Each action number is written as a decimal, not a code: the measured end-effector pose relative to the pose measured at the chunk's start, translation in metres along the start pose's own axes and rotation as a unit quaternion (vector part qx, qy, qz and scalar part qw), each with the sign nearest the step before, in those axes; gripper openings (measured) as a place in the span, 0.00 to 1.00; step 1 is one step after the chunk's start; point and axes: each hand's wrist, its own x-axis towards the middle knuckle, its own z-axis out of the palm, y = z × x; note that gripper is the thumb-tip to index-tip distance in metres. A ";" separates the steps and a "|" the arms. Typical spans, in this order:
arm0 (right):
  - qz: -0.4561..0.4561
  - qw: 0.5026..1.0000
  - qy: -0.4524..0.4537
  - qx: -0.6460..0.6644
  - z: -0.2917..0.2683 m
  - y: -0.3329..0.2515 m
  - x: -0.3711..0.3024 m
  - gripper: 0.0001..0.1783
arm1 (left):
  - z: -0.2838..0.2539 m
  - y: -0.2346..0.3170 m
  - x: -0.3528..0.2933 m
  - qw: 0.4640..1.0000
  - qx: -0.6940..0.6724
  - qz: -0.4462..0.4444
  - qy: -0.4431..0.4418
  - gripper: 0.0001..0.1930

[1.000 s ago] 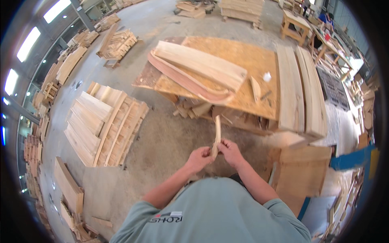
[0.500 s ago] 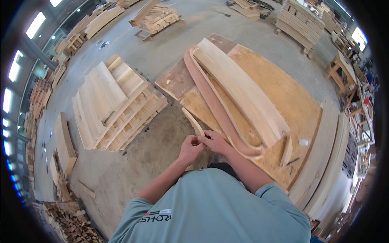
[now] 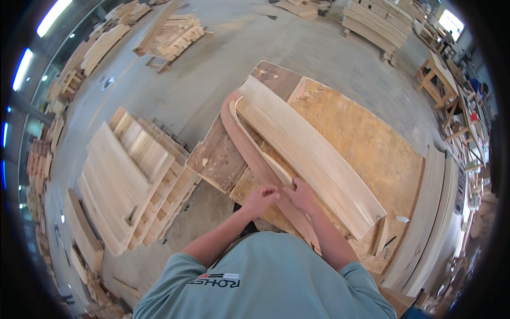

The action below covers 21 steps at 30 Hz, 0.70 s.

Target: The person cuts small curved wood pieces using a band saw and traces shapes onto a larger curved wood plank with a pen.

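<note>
Seemingly positioning: right hand pinched pale curved strip over tabletop; left hand apart, grip unclear. Next move likely needed alignment against reddish strip.

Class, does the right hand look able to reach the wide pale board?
Probably yes: the right hand is close beside the wide pale board, with nothing visible standing between them.
</note>
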 end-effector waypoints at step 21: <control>0.124 0.935 0.062 -0.327 0.019 -0.105 0.287 0.16 | -0.230 0.152 0.340 0.810 0.500 0.306 0.022 0.20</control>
